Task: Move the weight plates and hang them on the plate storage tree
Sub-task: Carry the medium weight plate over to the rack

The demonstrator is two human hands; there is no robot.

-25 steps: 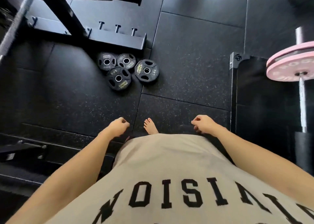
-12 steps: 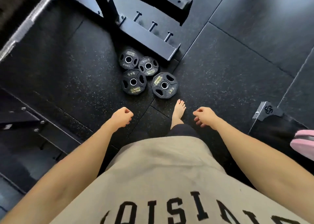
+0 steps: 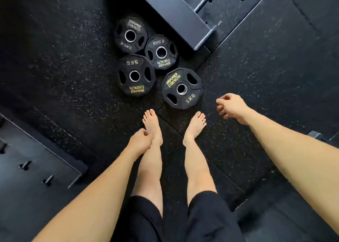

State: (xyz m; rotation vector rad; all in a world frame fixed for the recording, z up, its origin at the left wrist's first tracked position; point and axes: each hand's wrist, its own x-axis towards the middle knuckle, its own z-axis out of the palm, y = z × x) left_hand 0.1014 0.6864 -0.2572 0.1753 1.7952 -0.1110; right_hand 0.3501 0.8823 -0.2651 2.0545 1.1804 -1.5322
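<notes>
Several black weight plates lie flat on the rubber floor just ahead of my bare feet. The nearest is a 5 kg plate (image 3: 181, 88), with another 5 kg plate (image 3: 135, 75) to its left. Behind them lie a 2.5 kg plate (image 3: 161, 51) and a second 2.5 kg plate (image 3: 130, 34). My left hand (image 3: 140, 140) hangs loosely curled over my left foot and holds nothing. My right hand (image 3: 231, 105) hovers to the right of the nearest plate, fingers loosely bent and empty. No plate storage tree is in view.
A dark steel rack base beam (image 3: 174, 15) with a short peg (image 3: 201, 2) runs diagonally behind the plates. Another rack foot with pegs (image 3: 36, 170) sits at lower left. A metal bracket (image 3: 316, 135) shows at the right edge.
I have stepped forward and bent down, so the plates are now close to my feet. Both hands have lowered toward the floor. The shirt no longer fills the bottom of the view.
</notes>
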